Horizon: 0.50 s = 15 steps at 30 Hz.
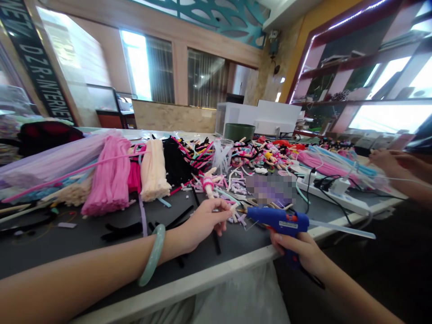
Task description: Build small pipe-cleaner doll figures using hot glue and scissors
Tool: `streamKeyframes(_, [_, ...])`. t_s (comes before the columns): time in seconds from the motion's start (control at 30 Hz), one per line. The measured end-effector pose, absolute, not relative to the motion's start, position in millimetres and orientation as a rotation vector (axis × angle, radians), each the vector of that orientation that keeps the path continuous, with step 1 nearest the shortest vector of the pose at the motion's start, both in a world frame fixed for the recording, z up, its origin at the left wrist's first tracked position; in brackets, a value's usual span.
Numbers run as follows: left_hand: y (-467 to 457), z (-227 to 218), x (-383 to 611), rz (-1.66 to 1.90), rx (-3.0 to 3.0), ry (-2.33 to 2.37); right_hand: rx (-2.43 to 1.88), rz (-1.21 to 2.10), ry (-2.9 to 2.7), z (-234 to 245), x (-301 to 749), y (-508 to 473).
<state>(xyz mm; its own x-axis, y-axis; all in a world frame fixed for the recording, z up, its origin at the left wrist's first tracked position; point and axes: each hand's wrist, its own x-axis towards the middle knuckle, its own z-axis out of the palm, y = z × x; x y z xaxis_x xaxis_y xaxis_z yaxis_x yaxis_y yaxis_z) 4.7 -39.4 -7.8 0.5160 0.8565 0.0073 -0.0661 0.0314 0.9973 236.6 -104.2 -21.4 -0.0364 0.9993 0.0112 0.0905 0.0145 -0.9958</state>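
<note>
My right hand (300, 252) is wrapped round the handle of a blue glue gun (278, 219), with a clear glue stick (342, 228) jutting from its back end. The gun's nozzle points left, close to the fingertips of my left hand (211, 218). Those fingertips pinch a small pale piece (233, 208), perhaps a cut bit of pipe cleaner; its shape is too small to make out. Just beyond my left hand lies a small doll figure (208, 183) in pink and cream. Cut lilac pieces (239, 186) are scattered around the nozzle.
Bundles of pink pipe cleaners (110, 175), cream ones (153, 171) and black ones (177, 159) lie at left. Many small dolls (270, 155) are heaped at the back. A power strip (334, 195) with cables sits at right, near another person's hands (391, 164).
</note>
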Motion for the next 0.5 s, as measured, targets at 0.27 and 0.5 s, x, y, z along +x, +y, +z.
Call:
streamKeyframes(0.27, [-38.3, -8.9, 4.6, 0.836, 1.338, 0.763, -1.3, 1.21, -1.293, -16.4, 234.7, -105.5])
streamKeyframes(0.5, [-37.3, -10.9, 3.8, 0.836, 1.349, 0.757, -1.319, 1.192, -1.258, -21.7, 236.1, -104.8])
